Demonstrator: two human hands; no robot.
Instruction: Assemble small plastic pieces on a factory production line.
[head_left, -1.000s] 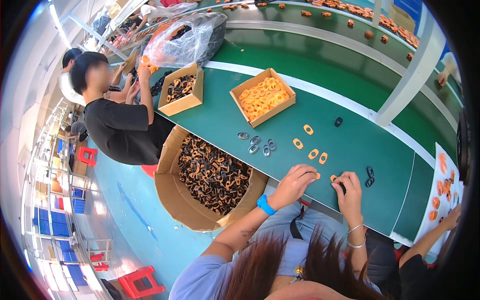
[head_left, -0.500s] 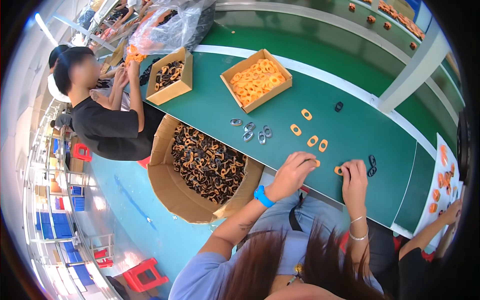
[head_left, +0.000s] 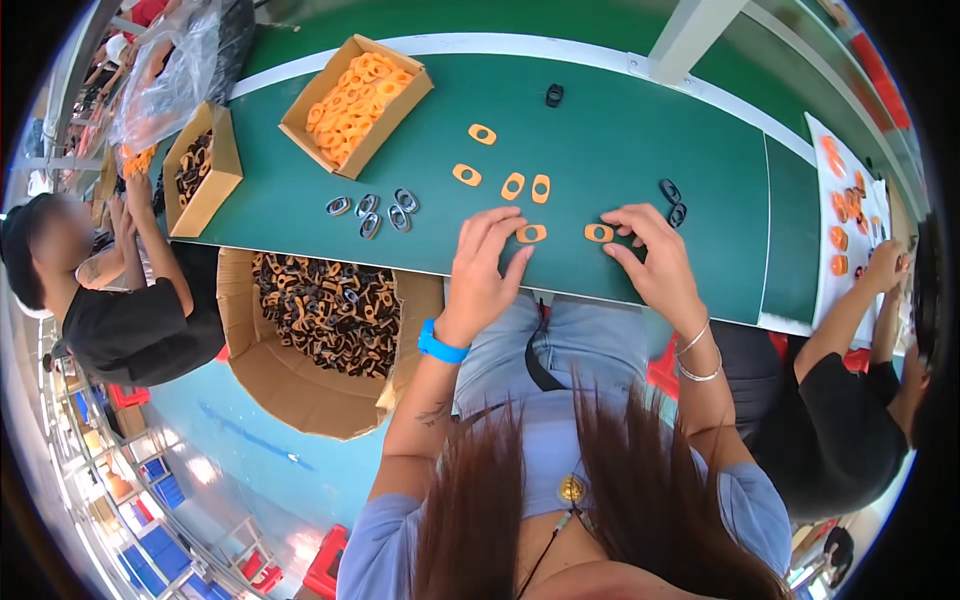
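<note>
Two flat orange oval rings with a centre hole lie before me on the green table. By the left orange ring, my left hand has thumb and fingers apart, close around its left end. My right hand is open beside the right orange ring, fingertips near its right end; whether they touch cannot be told. Farther off lie several more orange rings. Grey-black oval rings sit in a group at the left. Black pieces rest just past my right hand, and a lone black piece lies farther back.
A cardboard box of orange rings and another box of mixed pieces stand on the table at the left. Below its edge is a large carton of black-orange pieces. Co-workers sit at left and right; a white sheet holds orange parts.
My view has turned, so the table now sits more squarely before me. Both hands have opened from a closer pinch, leaving the two orange rings flat on the table.
</note>
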